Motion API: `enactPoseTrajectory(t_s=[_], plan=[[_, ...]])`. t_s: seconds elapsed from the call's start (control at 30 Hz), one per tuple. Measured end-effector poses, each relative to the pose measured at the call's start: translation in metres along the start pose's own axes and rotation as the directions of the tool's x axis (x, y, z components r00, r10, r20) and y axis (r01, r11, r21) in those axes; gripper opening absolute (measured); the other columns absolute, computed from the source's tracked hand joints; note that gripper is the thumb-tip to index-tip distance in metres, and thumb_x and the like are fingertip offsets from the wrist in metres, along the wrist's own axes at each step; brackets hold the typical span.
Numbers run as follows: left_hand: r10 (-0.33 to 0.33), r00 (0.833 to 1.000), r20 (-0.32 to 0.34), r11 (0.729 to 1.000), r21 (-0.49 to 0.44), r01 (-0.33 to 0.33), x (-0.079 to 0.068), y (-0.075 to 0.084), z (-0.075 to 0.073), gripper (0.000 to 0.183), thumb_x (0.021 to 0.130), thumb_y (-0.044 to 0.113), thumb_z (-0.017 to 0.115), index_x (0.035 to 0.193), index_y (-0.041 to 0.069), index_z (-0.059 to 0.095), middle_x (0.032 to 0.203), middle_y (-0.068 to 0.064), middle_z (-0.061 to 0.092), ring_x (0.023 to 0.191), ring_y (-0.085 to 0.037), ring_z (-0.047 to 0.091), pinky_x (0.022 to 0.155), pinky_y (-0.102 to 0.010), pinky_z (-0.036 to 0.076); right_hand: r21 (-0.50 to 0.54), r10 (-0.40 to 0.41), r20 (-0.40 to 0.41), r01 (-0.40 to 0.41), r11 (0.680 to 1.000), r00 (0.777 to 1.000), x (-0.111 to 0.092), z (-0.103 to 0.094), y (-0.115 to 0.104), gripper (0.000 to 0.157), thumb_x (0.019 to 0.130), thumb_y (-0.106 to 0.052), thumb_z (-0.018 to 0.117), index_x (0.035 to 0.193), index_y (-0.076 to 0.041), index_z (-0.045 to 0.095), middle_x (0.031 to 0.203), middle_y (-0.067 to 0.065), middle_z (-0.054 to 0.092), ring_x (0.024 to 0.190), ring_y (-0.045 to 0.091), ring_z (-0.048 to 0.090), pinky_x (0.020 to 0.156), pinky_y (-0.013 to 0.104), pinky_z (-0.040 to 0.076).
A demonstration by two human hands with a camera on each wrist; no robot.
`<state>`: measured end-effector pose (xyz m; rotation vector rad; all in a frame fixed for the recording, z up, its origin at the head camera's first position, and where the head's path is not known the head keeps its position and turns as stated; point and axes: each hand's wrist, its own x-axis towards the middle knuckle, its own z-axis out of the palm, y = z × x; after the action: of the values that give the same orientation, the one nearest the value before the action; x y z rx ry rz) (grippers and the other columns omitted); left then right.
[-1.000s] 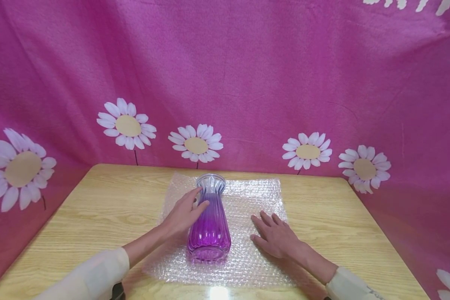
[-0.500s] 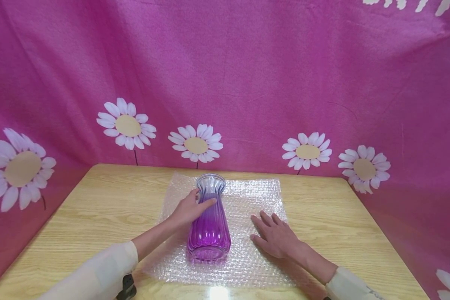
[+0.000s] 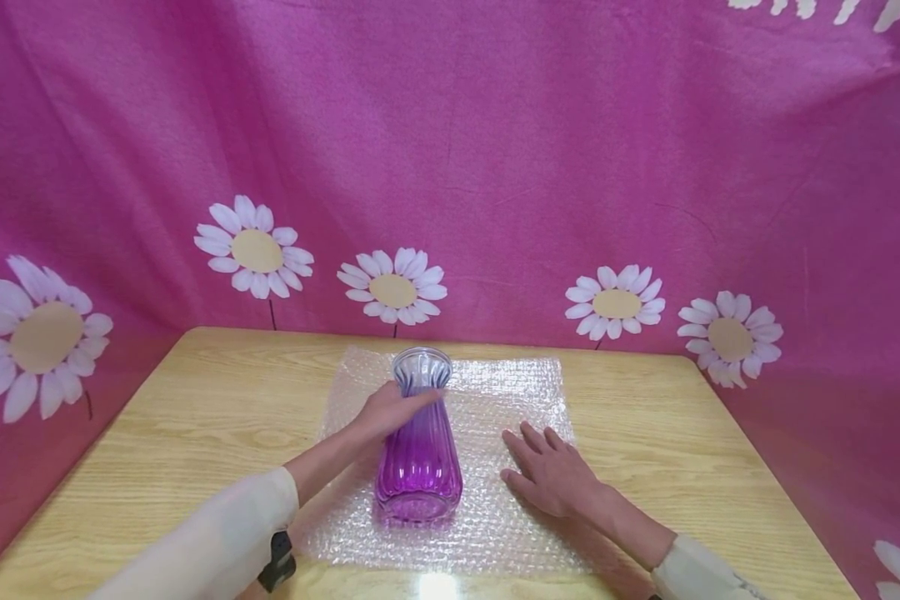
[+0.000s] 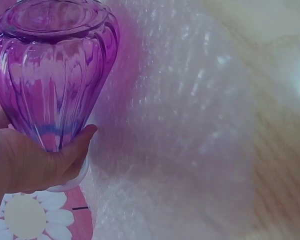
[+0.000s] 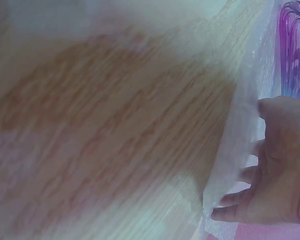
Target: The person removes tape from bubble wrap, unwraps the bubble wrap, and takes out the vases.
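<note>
A ribbed glass vase (image 3: pixel 418 467), purple at the base and fading to clear at the flared mouth, lies on its side on a sheet of bubble wrap (image 3: pixel 495 533). Its base faces the near side. My left hand (image 3: pixel 392 410) grips the vase round its narrow neck, thumb across the top; the other fingers are mostly hidden behind the glass. In the left wrist view the same hand (image 4: pixel 45 162) wraps the neck below the wide purple body (image 4: pixel 55 75). My right hand (image 3: pixel 551 475) rests with fingers spread on the right part of the bubble wrap.
The bubble wrap lies flat on a light wooden table (image 3: pixel 217 417). A pink curtain (image 3: pixel 495 167) printed with white daisies surrounds the table's back and sides. A bright light reflection shows at the near edge.
My left hand has slid forward and right along the vase, and its thumb has come across the neck as the grip closed. The vase and my right hand stay in place.
</note>
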<state>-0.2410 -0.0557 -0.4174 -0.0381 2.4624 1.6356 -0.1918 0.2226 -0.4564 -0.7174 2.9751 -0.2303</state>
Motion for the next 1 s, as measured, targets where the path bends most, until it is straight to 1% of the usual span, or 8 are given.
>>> enactPoseTrajectory(t_s=[0.13, 0.3, 0.4, 0.53, 0.67, 0.8, 0.93, 1.0], plan=[[-0.049, 0.999, 0.005, 0.997, -0.055, 0.05, 0.001, 0.001, 0.005, 0.068, 0.085, 0.043, 0.075, 0.119, -0.011, 0.051, 0.106, -0.022, 0.063, 0.096, -0.035, 0.066, 0.085, -0.048, 0.057, 0.008, -0.002, -0.017, 0.002, 1.0, 1.0, -0.001, 0.001, 0.0, 0.061, 0.102, -0.042, 0.049, 0.15, -0.005, 0.043, 0.153, 0.027, 0.035, 0.134, 0.058, 0.032, 0.103, 0.071, 0.033], [-0.106, 0.993, 0.052, 0.983, -0.148, 0.113, 0.001, 0.002, 0.008, 0.064, 0.085, 0.038, 0.075, 0.118, -0.012, 0.052, 0.101, -0.021, 0.065, 0.089, -0.035, 0.068, 0.081, -0.048, 0.059, 0.0, -0.013, -0.047, 0.013, 1.0, 0.999, -0.002, 0.004, 0.0, 0.061, 0.102, -0.042, 0.048, 0.15, -0.005, 0.043, 0.152, 0.028, 0.036, 0.133, 0.058, 0.033, 0.102, 0.072, 0.034], [-0.125, 0.988, 0.088, 0.969, -0.202, 0.141, 0.002, 0.001, 0.009, 0.064, 0.085, 0.035, 0.075, 0.12, -0.012, 0.051, 0.103, -0.023, 0.065, 0.09, -0.035, 0.068, 0.082, -0.049, 0.058, -0.019, -0.013, -0.044, 0.012, 1.0, 0.999, -0.002, 0.005, 0.001, 0.061, 0.103, -0.043, 0.046, 0.151, -0.005, 0.042, 0.153, 0.027, 0.036, 0.133, 0.058, 0.033, 0.102, 0.072, 0.034], [-0.149, 0.982, 0.12, 0.948, -0.267, 0.176, 0.005, -0.001, 0.011, 0.06, 0.085, 0.031, 0.075, 0.121, -0.01, 0.052, 0.106, -0.023, 0.065, 0.095, -0.037, 0.067, 0.084, -0.05, 0.057, -0.042, -0.005, -0.025, 0.004, 0.999, 1.0, -0.002, 0.007, 0.002, 0.061, 0.104, -0.044, 0.044, 0.152, -0.006, 0.041, 0.154, 0.026, 0.035, 0.135, 0.057, 0.031, 0.104, 0.07, 0.033], [-0.174, 0.976, 0.133, 0.936, -0.286, 0.206, 0.008, -0.002, 0.012, 0.059, 0.084, 0.03, 0.075, 0.122, -0.009, 0.052, 0.108, -0.023, 0.064, 0.098, -0.038, 0.066, 0.087, -0.05, 0.056, -0.04, -0.004, -0.027, 0.003, 0.999, 1.0, -0.002, 0.009, 0.005, 0.062, 0.104, -0.044, 0.044, 0.152, -0.006, 0.04, 0.154, 0.026, 0.034, 0.135, 0.057, 0.031, 0.104, 0.071, 0.032], [-0.2, 0.971, 0.129, 0.934, -0.275, 0.229, 0.009, -0.002, 0.01, 0.061, 0.081, 0.03, 0.076, 0.122, -0.008, 0.052, 0.108, -0.023, 0.064, 0.1, -0.038, 0.065, 0.089, -0.051, 0.055, -0.012, -0.023, -0.053, 0.022, 1.0, 0.998, -0.002, 0.013, 0.006, 0.062, 0.104, -0.044, 0.045, 0.151, -0.004, 0.041, 0.153, 0.028, 0.035, 0.134, 0.059, 0.031, 0.103, 0.073, 0.031], [-0.216, 0.968, 0.131, 0.928, -0.281, 0.245, 0.007, 0.0, 0.007, 0.06, 0.079, 0.03, 0.078, 0.121, -0.007, 0.055, 0.106, -0.021, 0.066, 0.098, -0.036, 0.066, 0.089, -0.05, 0.055, -0.019, -0.034, -0.07, 0.032, 0.999, 0.997, -0.001, 0.016, 0.008, 0.062, 0.104, -0.045, 0.045, 0.151, -0.005, 0.041, 0.153, 0.027, 0.035, 0.134, 0.059, 0.032, 0.103, 0.072, 0.032], [-0.219, 0.965, 0.145, 0.917, -0.306, 0.255, 0.004, 0.003, 0.005, 0.057, 0.08, 0.028, 0.078, 0.119, -0.007, 0.057, 0.105, -0.021, 0.067, 0.095, -0.034, 0.067, 0.086, -0.048, 0.056, -0.036, -0.03, -0.069, 0.028, 0.999, 0.997, -0.001, 0.017, 0.008, 0.062, 0.104, -0.045, 0.044, 0.152, -0.006, 0.04, 0.154, 0.026, 0.035, 0.134, 0.058, 0.032, 0.104, 0.071, 0.033]])
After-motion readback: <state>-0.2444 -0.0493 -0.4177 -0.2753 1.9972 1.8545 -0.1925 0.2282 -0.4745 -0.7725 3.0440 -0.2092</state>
